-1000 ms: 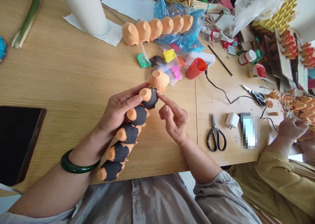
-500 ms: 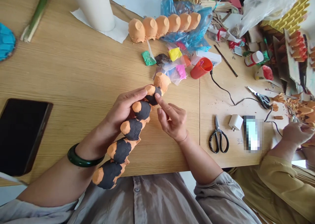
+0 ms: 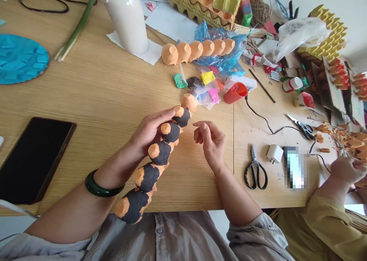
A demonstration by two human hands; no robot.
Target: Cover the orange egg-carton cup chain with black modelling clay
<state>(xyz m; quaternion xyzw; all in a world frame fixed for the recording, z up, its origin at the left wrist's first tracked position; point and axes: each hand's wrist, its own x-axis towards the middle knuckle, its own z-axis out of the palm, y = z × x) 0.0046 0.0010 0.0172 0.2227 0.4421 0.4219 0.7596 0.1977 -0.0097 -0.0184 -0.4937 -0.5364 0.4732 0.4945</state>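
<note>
A strip of orange egg-carton cups (image 3: 160,153) slants up from near my shirt toward the middle of the table. Several cups are partly covered in a black layer that looks like modelling clay; the far end cup is bare orange. My left hand (image 3: 149,131) grips the strip near its upper end, with the thumb on a cup and the other fingers hidden behind. Just right of the strip, and apart from it, is my right hand (image 3: 211,142), its fingers curled in and the thumb against the index finger. Nothing shows between them.
Beyond the strip lie clay packets (image 3: 208,77), a red cup (image 3: 235,92) and another orange egg-carton strip (image 3: 196,50). Scissors (image 3: 254,169), a charger (image 3: 274,154) and a phone lie at right, near a co-worker's hand (image 3: 346,171). A dark phone (image 3: 37,157) lies left.
My right index finger has come off the black-covered cup; the hand has drawn back to the right and curled. My left hand still holds the strip. The view has shifted slightly.
</note>
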